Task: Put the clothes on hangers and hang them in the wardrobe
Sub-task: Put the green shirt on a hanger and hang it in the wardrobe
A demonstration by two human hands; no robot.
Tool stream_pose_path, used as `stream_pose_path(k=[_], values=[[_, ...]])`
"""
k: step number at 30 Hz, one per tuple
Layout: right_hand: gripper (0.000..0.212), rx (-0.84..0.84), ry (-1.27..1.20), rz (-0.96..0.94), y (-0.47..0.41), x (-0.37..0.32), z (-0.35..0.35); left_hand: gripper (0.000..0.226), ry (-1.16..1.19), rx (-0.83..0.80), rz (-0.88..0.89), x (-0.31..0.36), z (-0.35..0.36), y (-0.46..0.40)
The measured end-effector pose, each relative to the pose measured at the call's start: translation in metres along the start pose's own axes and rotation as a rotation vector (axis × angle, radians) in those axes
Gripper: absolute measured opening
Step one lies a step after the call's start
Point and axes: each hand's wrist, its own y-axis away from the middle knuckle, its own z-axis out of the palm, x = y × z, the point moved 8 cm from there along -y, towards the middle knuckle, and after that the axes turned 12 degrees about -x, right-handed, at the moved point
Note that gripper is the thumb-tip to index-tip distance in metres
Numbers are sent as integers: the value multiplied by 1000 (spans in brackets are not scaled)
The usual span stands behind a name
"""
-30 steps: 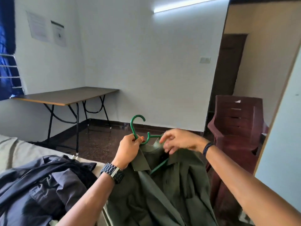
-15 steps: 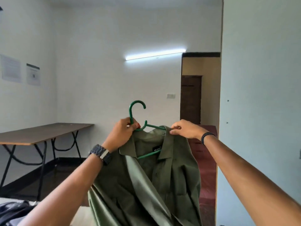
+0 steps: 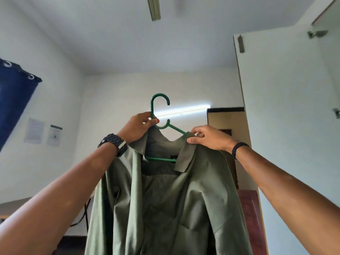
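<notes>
Shirt [image 3: 171, 205], olive green, on green plastic hanger [image 3: 166, 126], held up at head height in front of me. My left hand [image 3: 137, 128] grips hanger neck just under hook; my right hand [image 3: 206, 137] pinches collar at right shoulder, seating cloth on hanger arm. Hangering of this garment looks nearly done: collar sits round neck, front open. Left to do: carry to wardrobe door [image 3: 287, 107] at right, hook onto rail, not in view. Other clothes not in view now.

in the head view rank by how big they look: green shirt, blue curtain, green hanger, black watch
1. green shirt
2. blue curtain
3. green hanger, partly hidden inside the shirt
4. black watch
The curtain is cut off by the frame edge.
</notes>
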Motion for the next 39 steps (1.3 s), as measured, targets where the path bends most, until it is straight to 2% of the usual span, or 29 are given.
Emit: stream_pose_path(k=[9, 13, 18, 27, 29, 31, 34, 36, 39], values=[[24, 82, -126, -94, -23, -34, 9, 22, -1, 27, 21, -8, -8, 5], [20, 151, -108, -113, -34, -44, 11, 21, 2, 59, 23, -18, -10, 11], [16, 239, -22, -100, -45, -46, 10, 19, -28, -6, -1, -47, -9, 23], [15, 221, 18, -84, -71, -54, 36, 16, -179, -78, -113, -89, -8, 33], [20, 140, -92, -53, -75, -50, 39, 15, -198, -76, -111, -91, -7, 34], [32, -60, -339, -14, -75, -44, 47, 12, -204, -43, -134, -98, -7, 34], [30, -251, -664, -2, -70, -38, 51, 14, -163, 42, -167, -107, -14, 32], [32, -290, -742, 12, -68, -34, 50, 14, -147, 95, -161, -106, -19, 31], [25, -386, -718, 98, -61, -32, 53, 18, -244, 153, -152, -95, -22, 30]])
